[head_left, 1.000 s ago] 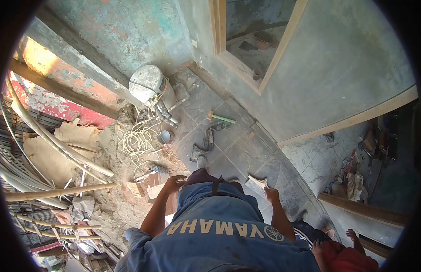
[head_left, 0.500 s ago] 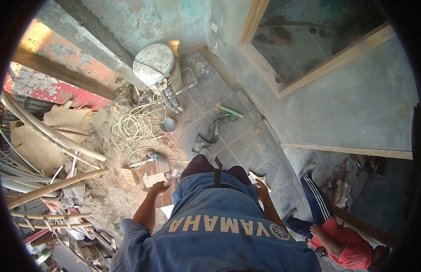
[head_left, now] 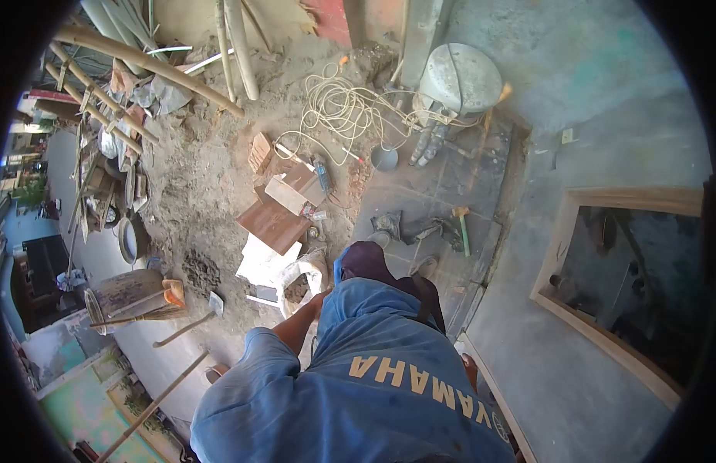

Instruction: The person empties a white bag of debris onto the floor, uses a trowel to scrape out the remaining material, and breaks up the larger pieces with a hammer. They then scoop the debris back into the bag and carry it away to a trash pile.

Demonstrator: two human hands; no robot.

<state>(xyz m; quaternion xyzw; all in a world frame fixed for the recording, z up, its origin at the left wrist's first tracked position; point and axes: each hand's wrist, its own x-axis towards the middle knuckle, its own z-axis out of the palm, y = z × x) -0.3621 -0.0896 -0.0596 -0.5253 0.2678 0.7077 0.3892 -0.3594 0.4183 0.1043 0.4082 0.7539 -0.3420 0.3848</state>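
My left forearm [head_left: 298, 325] reaches forward from the blue shirt sleeve, and its far end meets the edge of my clothing by my knee. The fingers of my left hand are hidden there. Right beside that wrist lies a crumpled white sack [head_left: 310, 270], with flat white sheets [head_left: 267, 261] and a brown wooden board [head_left: 273, 225] on the ground beyond it. Only a sliver of my right arm [head_left: 471, 369] shows at the right side of my shirt; my right hand is hidden behind my body.
A hammer with a green handle [head_left: 464, 231] lies on the tiles by dark cloth [head_left: 431, 229]. Ahead are a blue power tool [head_left: 321, 176], a coiled pale cable [head_left: 335, 104], a small bucket [head_left: 384, 159] and a lidded drum [head_left: 460, 77]. A shovel [head_left: 190, 324] lies left.
My view and body have turned left, bringing the shovel and wheelbarrow side into view. The person in red has left the view. Both my hands, visible before, are now hidden.
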